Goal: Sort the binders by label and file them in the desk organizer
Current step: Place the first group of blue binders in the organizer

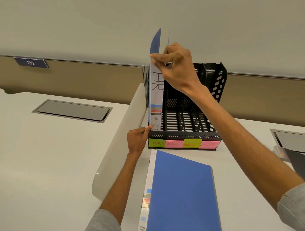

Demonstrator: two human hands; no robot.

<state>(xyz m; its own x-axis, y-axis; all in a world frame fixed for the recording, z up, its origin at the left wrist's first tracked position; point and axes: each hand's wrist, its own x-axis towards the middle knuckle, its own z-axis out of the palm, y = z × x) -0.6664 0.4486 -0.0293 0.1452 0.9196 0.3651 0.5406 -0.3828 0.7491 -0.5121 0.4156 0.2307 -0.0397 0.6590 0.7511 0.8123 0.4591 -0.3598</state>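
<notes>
**Blue HR binder at the leftmost slot: risks and hand pose**

Position: HR binder (155,90) stands nearly upright in the leftmost compartment of the black desk organizer (217,87), spine facing out, directly above the green "HR" note (157,143) on the front lip. Label and slot match. The spine's lower end sits at the front lip; whether the base is fully down on the slotted floor cannot be told.

Risks (judgement):
- If the base rides on the lip, the binder could tip forward on release, onto the second blue binder (180,193) lying flat on the worktop (247,145) just in front.
- Covers look slightly splayed at the top; the right cover could catch the first divider and jam a push inward.
- The organizer is otherwise unloaded and probably light. A hard push may slide it back or skew it.
- One binder alone in a wide slot is likely to lean sideways.

Hands:
- Right hand (174,66): reaching up and forward, forearm extended, thumb and fingertips pinching the upper spine edge. This hand appears to do the steering.
- Left hand (138,140): low, beside the organizer's front-left corner, fingers curled in, thumb tip pressed against the bottom of the spine. It steadies rather than grasps.
</notes>
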